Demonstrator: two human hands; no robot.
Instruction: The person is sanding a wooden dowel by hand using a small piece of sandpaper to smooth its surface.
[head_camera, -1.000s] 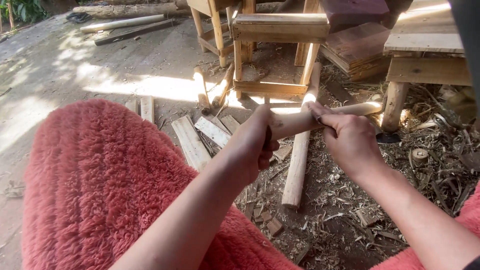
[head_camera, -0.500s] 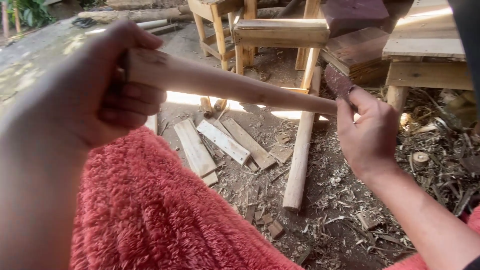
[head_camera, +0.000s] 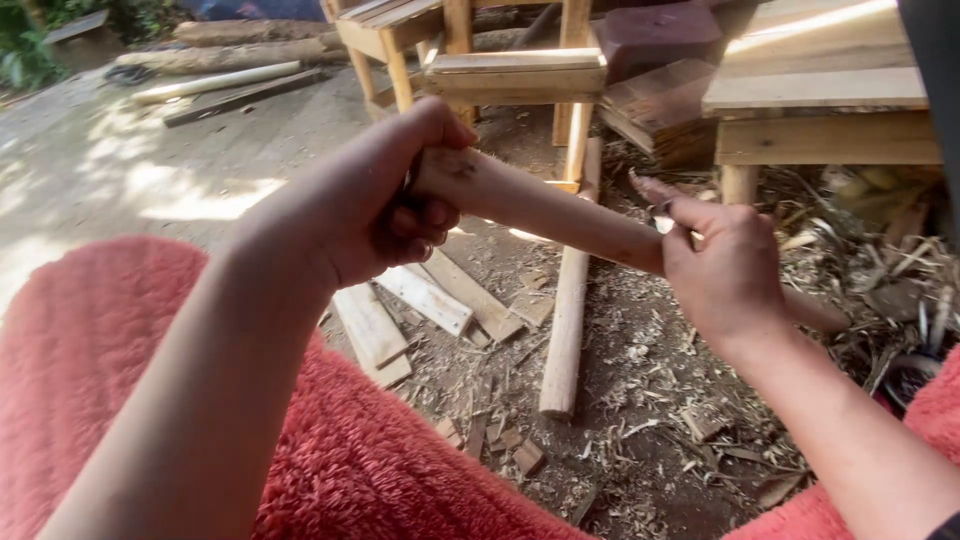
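Left hand (head_camera: 360, 205) clenched on the thick end of the wooden rod (head_camera: 545, 208); right hand (head_camera: 722, 268) wraps its middle, held above the littered ground (head_camera: 640, 400); apparently smoothing by hand; next stroke needs a steady grip.

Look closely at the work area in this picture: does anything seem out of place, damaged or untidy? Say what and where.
Nothing looks damaged. The left hand and right hand grip a smooth wooden rod. The untidy part is the dirt ground: shavings and offcut boards lie scattered, and a loose pole lies among them.
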